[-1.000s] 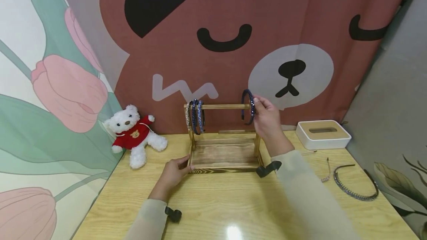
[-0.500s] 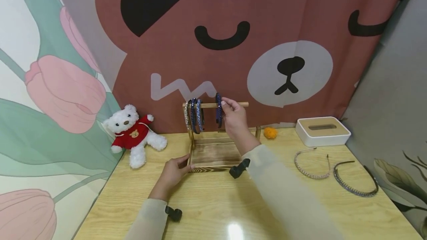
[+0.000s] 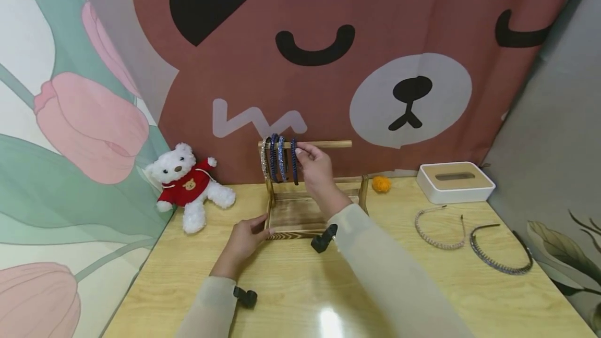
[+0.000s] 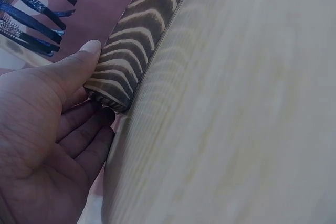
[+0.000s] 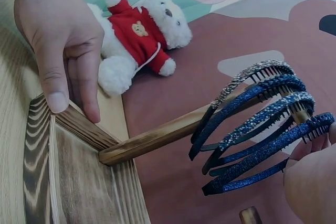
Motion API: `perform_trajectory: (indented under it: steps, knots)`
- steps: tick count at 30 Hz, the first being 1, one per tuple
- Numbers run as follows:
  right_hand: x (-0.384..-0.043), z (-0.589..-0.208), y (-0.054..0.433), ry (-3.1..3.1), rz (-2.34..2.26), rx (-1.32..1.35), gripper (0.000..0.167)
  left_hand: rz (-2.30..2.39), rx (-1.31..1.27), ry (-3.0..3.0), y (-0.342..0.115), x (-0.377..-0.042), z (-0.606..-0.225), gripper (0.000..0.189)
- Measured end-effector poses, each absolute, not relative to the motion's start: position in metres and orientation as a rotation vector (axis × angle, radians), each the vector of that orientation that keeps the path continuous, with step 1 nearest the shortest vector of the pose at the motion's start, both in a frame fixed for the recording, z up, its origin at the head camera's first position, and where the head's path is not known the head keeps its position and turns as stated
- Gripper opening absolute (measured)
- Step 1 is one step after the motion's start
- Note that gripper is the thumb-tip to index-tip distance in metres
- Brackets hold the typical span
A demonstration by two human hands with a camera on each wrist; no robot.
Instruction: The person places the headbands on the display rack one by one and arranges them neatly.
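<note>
My right hand [image 3: 319, 173] pinches a dark blue glittery headband [image 3: 294, 163] at its upper part, looped over the bar [image 3: 335, 144] of a wooden headband stand [image 3: 296, 212]. Left of it on the same bar hang a silver headband [image 3: 264, 159], a dark blue headband [image 3: 273, 158] and a lighter blue sparkly one [image 3: 281, 156]. In the right wrist view the held headband [image 5: 257, 158] lies close beside the others, its ends pointing down-left. My left hand [image 3: 241, 244] holds the stand's front left corner, thumb against the striped wood [image 4: 128, 51] and fingers round the side.
A white teddy bear [image 3: 188, 184] in a red hoodie sits left of the stand. To the right lie a pale beaded headband [image 3: 439, 245] and a dark toothed headband [image 3: 504, 269]. Behind them are an orange fluffy ball [image 3: 381, 184] and a white tissue box [image 3: 455, 196].
My right hand has slid the dark blue headband leftward along the bar, from its right end to near the other headbands. The left hand stays at the stand's corner.
</note>
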State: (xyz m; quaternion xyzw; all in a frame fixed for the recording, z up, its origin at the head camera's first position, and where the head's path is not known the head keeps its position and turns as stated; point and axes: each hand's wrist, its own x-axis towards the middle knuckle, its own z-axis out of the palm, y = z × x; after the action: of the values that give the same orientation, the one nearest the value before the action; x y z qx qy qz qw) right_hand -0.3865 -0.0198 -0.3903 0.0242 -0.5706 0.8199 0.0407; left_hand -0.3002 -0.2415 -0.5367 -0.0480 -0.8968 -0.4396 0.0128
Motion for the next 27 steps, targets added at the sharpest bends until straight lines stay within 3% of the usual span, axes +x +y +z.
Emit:
perform_trajectory:
  steps: [27]
  knots:
    - [-0.3887, -0.3961, -0.0278, -1.838, 2.455, 0.061, 0.024, -1.424, -0.135, -2.783, -0.2406, -0.3012, -0.5387, 0.059]
